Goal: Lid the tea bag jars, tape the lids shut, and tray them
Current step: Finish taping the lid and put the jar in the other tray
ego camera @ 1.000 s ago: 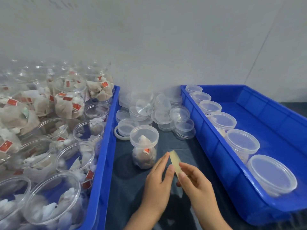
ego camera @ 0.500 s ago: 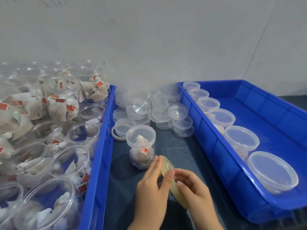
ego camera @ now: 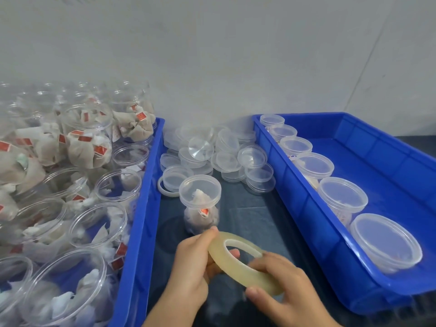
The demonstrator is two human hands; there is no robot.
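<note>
Nearest me, my left hand (ego camera: 193, 263) and right hand (ego camera: 285, 289) both grip a roll of clear tape (ego camera: 245, 265) above the dark worktop (ego camera: 259, 220). Just beyond stands a lidded tea bag jar (ego camera: 200, 204), then loose lids (ego camera: 224, 154), between two blue trays (ego camera: 306, 204).

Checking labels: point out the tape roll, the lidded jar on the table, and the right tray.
tape roll (ego camera: 245, 272): head view, near side of the ring's flat face.
lidded jar (ego camera: 200, 190): head view, centre of its lid.
right tray (ego camera: 304, 208): head view, its left wall.
</note>
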